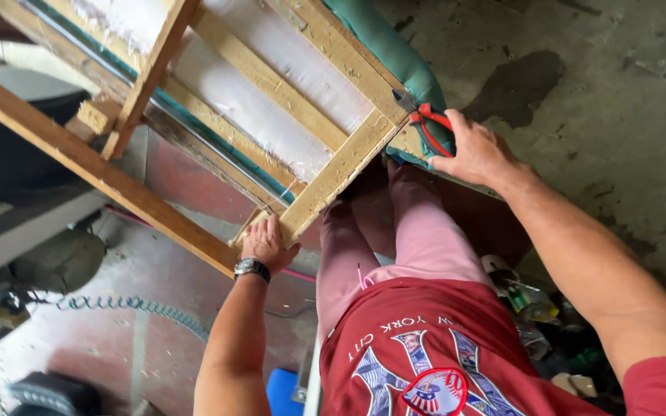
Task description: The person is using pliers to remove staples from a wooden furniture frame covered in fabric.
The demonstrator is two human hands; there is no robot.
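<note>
A wooden furniture frame [325, 181] lies tilted in front of me, with white lining and green upholstery [395, 58] along its far edge. My left hand [265, 243], with a watch on the wrist, grips the lower corner of the frame. My right hand [475, 150] holds red-handled pliers [425, 123], whose jaws touch the frame's top corner beside the green fabric. My legs in pink trousers [395, 239] are under the frame.
A coiled green air hose [136, 306] lies on the concrete floor at the lower left. A dark stain [518, 85] marks the floor at the right. Small tools and clutter [537, 308] lie near my right leg. A blue object [280, 389] is at the bottom.
</note>
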